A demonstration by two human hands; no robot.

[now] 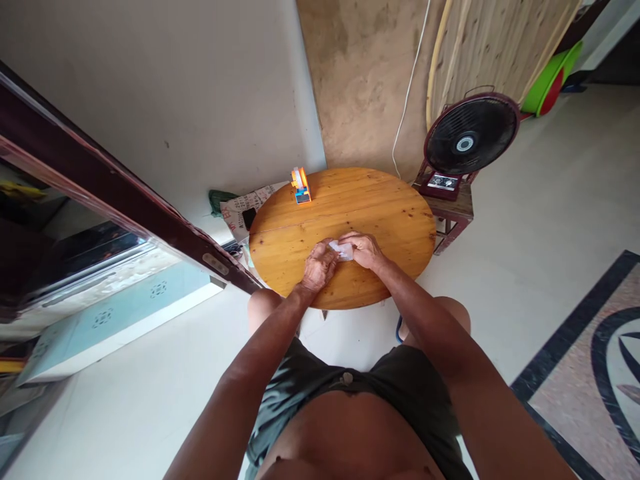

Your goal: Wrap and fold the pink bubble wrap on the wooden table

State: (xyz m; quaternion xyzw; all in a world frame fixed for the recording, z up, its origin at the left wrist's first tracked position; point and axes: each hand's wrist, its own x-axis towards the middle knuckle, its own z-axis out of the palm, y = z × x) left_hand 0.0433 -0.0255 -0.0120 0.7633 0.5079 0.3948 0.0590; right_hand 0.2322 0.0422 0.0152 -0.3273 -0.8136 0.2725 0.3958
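Note:
A small whitish, thin piece [342, 251], paper or plastic, I cannot tell which, lies between my hands over the round wooden table [370, 210]. My left hand [320, 266] has its fingers closed at the left edge of this piece. On the other side, my right hand [362, 249] pinches the right part of it with bent fingers. Both hands rest low over the near half of the tabletop. Farther back, near the table's far left rim, stands a small orange and blue object [301, 186] with a whitish part on top.
A dark round fan [465, 143] stands on a wooden stool [453, 210] at the right. A white cord [410, 90] hangs along the board behind the table. To the left are a dark door frame [165, 227] and a printed carton [235, 212] with a black item on it.

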